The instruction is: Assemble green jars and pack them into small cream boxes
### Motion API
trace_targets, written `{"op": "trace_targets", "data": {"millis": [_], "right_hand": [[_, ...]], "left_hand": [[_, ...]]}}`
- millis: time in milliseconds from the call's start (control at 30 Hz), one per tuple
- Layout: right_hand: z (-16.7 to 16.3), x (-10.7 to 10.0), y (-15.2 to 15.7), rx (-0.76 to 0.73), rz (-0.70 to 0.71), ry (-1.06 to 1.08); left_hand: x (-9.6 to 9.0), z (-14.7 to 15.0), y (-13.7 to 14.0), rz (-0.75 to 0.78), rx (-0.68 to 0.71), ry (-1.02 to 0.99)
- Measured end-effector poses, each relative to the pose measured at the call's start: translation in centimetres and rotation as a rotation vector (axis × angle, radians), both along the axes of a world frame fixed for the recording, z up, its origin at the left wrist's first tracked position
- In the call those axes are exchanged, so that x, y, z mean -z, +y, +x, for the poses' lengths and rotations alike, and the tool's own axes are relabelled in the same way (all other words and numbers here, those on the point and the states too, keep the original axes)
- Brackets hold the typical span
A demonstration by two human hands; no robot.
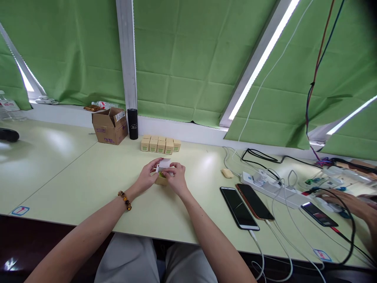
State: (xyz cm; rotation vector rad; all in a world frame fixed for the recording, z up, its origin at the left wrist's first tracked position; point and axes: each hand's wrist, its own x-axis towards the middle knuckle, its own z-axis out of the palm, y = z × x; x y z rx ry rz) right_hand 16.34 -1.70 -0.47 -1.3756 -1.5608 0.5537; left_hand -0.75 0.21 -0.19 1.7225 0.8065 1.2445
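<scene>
A small brown cardboard box (161, 180) stands on the table in front of me, its lid raised and the white inner side (164, 163) showing. Something yellow-green shows in its opening, too small to make out. My left hand (148, 175) is closed around the left side of the box, fingers at the raised lid. From the right, my right hand (176, 179) grips the same box, with thumb and fingertips bent over its opening. Part of the box is hidden by the fingers. Behind it, a group of similar small boxes (160, 146) stands in rows.
A larger open carton (108, 127) and a black cylinder (133, 124) stand near the wall. To the right lie phones (239, 206), a white power strip (273, 190), a small beige block (227, 173) and tangled cables. Another person's hand (350, 204) is at the far right.
</scene>
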Motion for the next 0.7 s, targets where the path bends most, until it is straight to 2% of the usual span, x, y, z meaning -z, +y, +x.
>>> {"op": "trace_targets", "data": {"millis": [100,233,333,400,533,700], "right_hand": [[0.1,-0.1,-0.4,-0.03,0.075,0.036],[0.3,0.0,-0.5,-0.044,0.164,0.243],[0.3,0.4,0.0,-0.036,0.142,0.384],[0.3,0.8,0.3,-0.028,0.113,0.435],[0.3,1.2,0.5,-0.028,0.073,0.442],[0.2,1.4,0.4,-0.024,0.039,0.396]], "left_hand": [[0.1,-0.1,0.2,-0.006,0.015,-0.027],[-0.2,-0.1,0.3,-0.068,0.036,-0.124],[-0.4,0.1,0.4,-0.103,0.031,-0.167],[-0.3,0.3,0.4,-0.076,0.0,-0.121],[-0.1,0.5,0.2,0.0,-0.046,-0.007],[0.3,0.7,0.3,-0.026,-0.066,0.008]]}}
